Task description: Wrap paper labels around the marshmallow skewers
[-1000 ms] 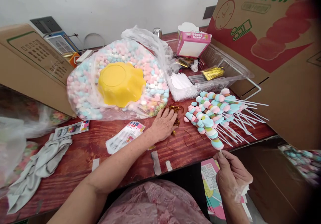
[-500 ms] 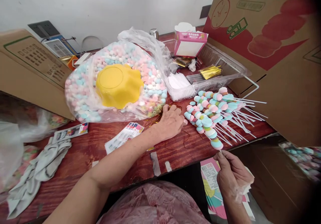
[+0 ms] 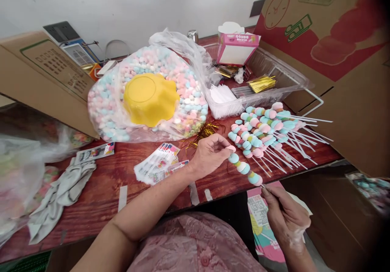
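Left hand (image 3: 211, 155) pinches pink tip sweet (image 3: 232, 148), right hand (image 3: 284, 209) thin pale stick (image 3: 262, 186); pastel marshmallow skewer (image 3: 243, 167) slants down-right between (neither nearer).

Lower end of the skewer (image 3: 243, 167) hidden in the right fingers (image 3: 270, 199); small print on the cards (image 3: 149, 168) illegible. Right carton (image 3: 301, 67) — cut off by top and right edges. Yellow bowl (image 3: 140, 89) conceals part of the bagged sweets (image 3: 106, 101). Left carton (image 3: 36, 83) — cut at left edge.
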Available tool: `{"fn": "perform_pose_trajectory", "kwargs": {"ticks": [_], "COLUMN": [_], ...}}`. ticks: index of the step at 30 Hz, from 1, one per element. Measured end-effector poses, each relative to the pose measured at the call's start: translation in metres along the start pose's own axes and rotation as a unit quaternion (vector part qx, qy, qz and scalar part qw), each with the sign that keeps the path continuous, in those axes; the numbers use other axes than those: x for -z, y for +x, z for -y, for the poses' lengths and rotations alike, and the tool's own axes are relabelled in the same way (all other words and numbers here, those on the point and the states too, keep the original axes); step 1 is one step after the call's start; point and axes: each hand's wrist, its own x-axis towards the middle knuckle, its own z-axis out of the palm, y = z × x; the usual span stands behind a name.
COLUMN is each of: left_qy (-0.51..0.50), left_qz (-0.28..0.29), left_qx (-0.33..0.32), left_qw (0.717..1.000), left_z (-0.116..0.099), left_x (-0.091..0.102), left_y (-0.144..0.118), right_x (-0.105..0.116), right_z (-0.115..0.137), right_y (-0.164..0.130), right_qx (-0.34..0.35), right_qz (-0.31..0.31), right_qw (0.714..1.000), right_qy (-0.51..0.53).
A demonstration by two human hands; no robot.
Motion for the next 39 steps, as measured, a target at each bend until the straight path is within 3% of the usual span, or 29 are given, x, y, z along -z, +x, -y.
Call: {"fn": "perform_pose_trajectory", "kwargs": {"ticks": [2, 4, 6, 9, 15, 18, 21, 24, 29, 32, 36, 39], "left_qy": [0.002, 0.074, 0.140, 0.157, 0.101, 0.044, -0.042, -0.048, 0.066, 0.080, 0.083, 0.125], "left_qz": [-0.017, -0.019, -0.005, 0.008, -0.088, -0.132, -0.164, -0.178, -0.165, -0.146, -0.099, -0.071], "left_qx": [-0.038, -0.102, -0.146, -0.165, -0.195, -0.132, -0.063, -0.061, -0.153, -0.184, -0.186, -0.181], "left_qw": [0.999, 0.992, 0.979, 0.974, 0.972, 0.981, 0.984, 0.981, 0.972, 0.969, 0.974, 0.973], "left_z": [-0.006, -0.012, -0.018, -0.020, -0.008, -0.002, 0.003, 0.006, 0.007, 0.011, 0.015, 0.011], "left_x": [0.003, 0.008, 0.015, 0.025, 0.041, 0.044, 0.044, 0.047, 0.054, 0.048, 0.039, 0.044], "left_y": [-0.010, -0.021, -0.031, -0.047, -0.061, -0.066, -0.072, -0.078, -0.091, -0.099, -0.103, -0.105], "right_x": [-0.002, -0.005, -0.008, -0.012, -0.020, -0.031, -0.044, -0.053, -0.055, -0.056, -0.054, -0.047], "right_z": [0.008, 0.017, 0.025, 0.035, 0.057, 0.072, 0.087, 0.094, 0.090, 0.085, 0.076, 0.065], "right_y": [0.001, 0.002, 0.000, -0.004, -0.018, -0.028, -0.038, -0.045, -0.050, -0.056, -0.060, -0.053], "right_qx": [0.034, 0.040, 0.025, -0.010, 0.021, -0.092, -0.222, -0.243, -0.177, -0.182, -0.232, -0.259], "right_qz": [0.015, 0.021, 0.019, 0.022, 0.047, 0.061, 0.063, 0.087, 0.174, 0.192, 0.170, 0.130], "right_qw": [0.999, 0.999, 0.999, 1.000, 0.999, 0.991, 0.953, 0.941, 0.956, 0.952, 0.951, 0.953], "right_qy": [-0.014, -0.019, -0.020, -0.020, -0.005, 0.081, 0.197, 0.219, 0.157, 0.154, 0.111, 0.087]}}
